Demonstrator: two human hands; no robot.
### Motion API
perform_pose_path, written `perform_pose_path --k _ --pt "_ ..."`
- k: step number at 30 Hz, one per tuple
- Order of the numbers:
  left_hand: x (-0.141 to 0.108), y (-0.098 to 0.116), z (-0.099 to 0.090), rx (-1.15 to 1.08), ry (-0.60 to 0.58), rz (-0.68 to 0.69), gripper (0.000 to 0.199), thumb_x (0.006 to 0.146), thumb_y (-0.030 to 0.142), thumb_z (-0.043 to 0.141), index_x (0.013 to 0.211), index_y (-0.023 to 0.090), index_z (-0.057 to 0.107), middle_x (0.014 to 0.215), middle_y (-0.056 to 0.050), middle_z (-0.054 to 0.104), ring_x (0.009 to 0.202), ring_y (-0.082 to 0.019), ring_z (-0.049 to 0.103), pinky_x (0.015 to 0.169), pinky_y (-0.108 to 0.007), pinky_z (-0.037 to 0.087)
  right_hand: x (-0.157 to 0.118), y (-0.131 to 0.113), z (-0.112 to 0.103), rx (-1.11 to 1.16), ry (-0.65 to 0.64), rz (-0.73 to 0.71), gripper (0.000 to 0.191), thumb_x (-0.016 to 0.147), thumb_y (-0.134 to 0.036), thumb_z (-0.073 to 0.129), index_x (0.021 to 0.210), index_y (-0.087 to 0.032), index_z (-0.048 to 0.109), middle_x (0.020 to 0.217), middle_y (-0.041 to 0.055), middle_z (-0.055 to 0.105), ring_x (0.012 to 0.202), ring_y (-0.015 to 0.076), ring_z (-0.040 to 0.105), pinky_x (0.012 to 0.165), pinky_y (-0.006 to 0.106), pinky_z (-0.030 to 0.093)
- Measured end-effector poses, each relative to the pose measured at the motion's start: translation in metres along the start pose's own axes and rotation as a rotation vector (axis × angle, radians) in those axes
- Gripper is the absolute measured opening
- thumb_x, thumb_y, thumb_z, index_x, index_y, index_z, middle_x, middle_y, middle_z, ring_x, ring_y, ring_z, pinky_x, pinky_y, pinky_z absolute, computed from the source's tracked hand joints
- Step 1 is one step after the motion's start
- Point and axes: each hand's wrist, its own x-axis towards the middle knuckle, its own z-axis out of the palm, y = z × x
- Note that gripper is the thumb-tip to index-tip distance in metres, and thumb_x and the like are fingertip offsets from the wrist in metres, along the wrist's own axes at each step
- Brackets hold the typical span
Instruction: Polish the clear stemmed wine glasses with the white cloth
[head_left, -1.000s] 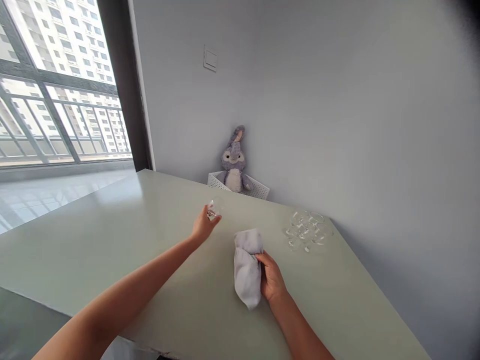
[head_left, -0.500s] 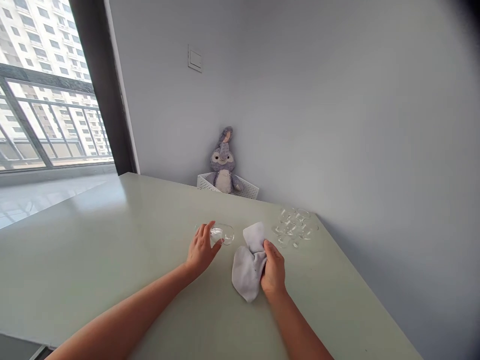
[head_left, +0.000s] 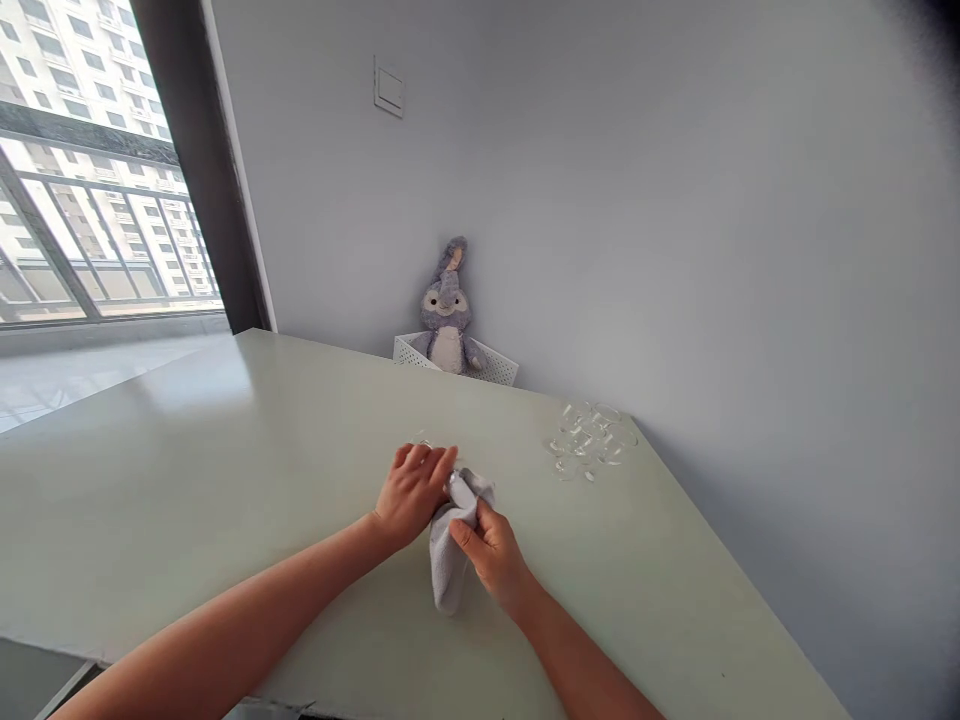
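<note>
My left hand [head_left: 415, 492] is closed around a clear glass [head_left: 424, 440], which is mostly hidden behind the fingers. Close against it on the right, my right hand [head_left: 491, 555] grips a light grey cloth [head_left: 448, 570]. The cloth's upper part bunches beside the left fingertips, and its lower end hangs down between the hands. To the right, several clear glasses [head_left: 589, 440] stand in a group near the table's far right corner.
The pale green table [head_left: 300, 430] meets the wall at the back. Beyond its far edge, a grey plush rabbit [head_left: 448, 320] sits in a white perforated basket [head_left: 499, 368]. A window with a railing is at the left.
My right hand has moved left with the cloth, up to the glass and my left hand. The left fingers have drawn closer together. The view has shifted slightly.
</note>
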Motion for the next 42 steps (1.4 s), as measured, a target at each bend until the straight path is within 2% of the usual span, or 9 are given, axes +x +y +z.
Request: perform_pose_path --k 4,10,15,19,23,28,31,36,42 --pt "-0.001 0.005 -0.002 0.006 0.01 0.078 0.046 0.077 0.009 0.047 0.122 0.019 0.041 0.096 -0.006 0.063 0.094 -0.021 0.051 0.095 -0.043 0.029 0.005 0.008 -0.001 0.078 0.114 0.022 0.032 0.077 -0.042 0.056 0.099 -0.02 0.063 0.08 0.0044 0.063 0.077 0.0188 0.055 0.07 0.029 0.043" --pt "0.002 -0.01 -0.007 -0.071 0.073 0.156 0.036 0.083 0.032 0.05 0.118 0.028 0.048 0.101 -0.004 0.062 0.105 -0.021 0.05 0.105 -0.049 0.012 0.013 -0.001 -0.014 0.577 0.171 0.255 0.034 0.071 -0.047 0.058 0.088 -0.018 0.063 0.065 0.002 0.06 0.058 0.0151 0.053 0.058 0.027 0.042" --pt "0.005 -0.02 -0.011 -0.205 -0.015 0.161 0.04 0.079 0.049 0.051 0.112 0.027 0.054 0.087 -0.003 0.065 0.081 -0.016 0.058 0.103 -0.045 0.019 0.008 -0.004 -0.018 0.298 0.098 0.126 0.023 0.07 -0.038 0.061 0.079 -0.017 0.063 0.058 -0.0023 0.05 0.052 0.01 0.042 0.052 0.022 0.036" --pt "0.01 -0.025 -0.013 -0.432 -0.245 0.104 0.052 0.074 0.063 0.044 0.098 0.021 0.062 0.061 -0.002 0.06 0.06 -0.014 0.055 0.085 -0.034 0.037 0.008 0.0 -0.025 -0.091 0.015 -0.014 0.016 0.072 -0.033 0.057 0.073 -0.019 0.065 0.055 -0.0041 0.044 0.052 0.0088 0.034 0.049 0.021 0.03" --pt "0.013 -0.025 -0.017 -0.597 -0.64 0.064 0.048 0.084 0.056 0.03 0.081 0.022 0.063 0.053 0.0 0.057 0.048 -0.011 0.05 0.06 -0.023 0.039 0.015 0.007 -0.036 -0.054 -0.127 0.094 0.017 0.066 -0.031 0.063 0.075 -0.017 0.067 0.057 -0.0038 0.051 0.054 0.0093 0.04 0.052 0.021 0.032" --pt "0.013 -0.019 -0.018 -0.274 -0.261 0.168 0.042 0.081 0.049 0.046 0.114 0.024 0.052 0.085 -0.007 0.064 0.084 -0.02 0.055 0.087 -0.038 0.035 0.02 0.011 -0.034 0.387 0.115 0.213 0.027 0.063 -0.036 0.068 0.079 -0.015 0.065 0.064 0.0003 0.058 0.057 0.0119 0.049 0.056 0.024 0.039" --pt "0.012 -0.02 -0.017 -0.199 -0.156 0.239 0.034 0.084 0.043 0.044 0.111 0.024 0.054 0.076 -0.006 0.062 0.082 -0.019 0.053 0.09 -0.039 0.033 0.017 0.009 -0.03 0.526 0.114 0.266 0.033 0.062 -0.039 0.069 0.084 -0.015 0.064 0.062 0.0004 0.058 0.053 0.0118 0.049 0.054 0.025 0.041" --pt "0.013 -0.028 -0.013 -0.358 -0.288 0.181 0.044 0.077 0.057 0.047 0.102 0.024 0.062 0.059 -0.003 0.056 0.064 -0.016 0.051 0.073 -0.03 0.037 0.014 0.007 -0.031 0.159 -0.069 0.139 0.029 0.064 -0.03 0.069 0.089 -0.017 0.065 0.07 -0.0014 0.061 0.064 0.0123 0.052 0.062 0.025 0.041" --pt "0.016 -0.029 -0.016 -0.828 -0.639 -0.186 0.045 0.07 0.058 0.054 0.096 0.024 0.066 0.054 0.002 0.051 0.05 -0.01 0.042 0.049 -0.021 0.03 0.016 0.006 -0.046 -0.267 -0.158 -0.14 0.027 0.076 -0.017 0.048 0.092 -0.026 0.068 0.093 -0.0005 0.067 0.088 0.0163 0.059 0.078 0.029 0.043"
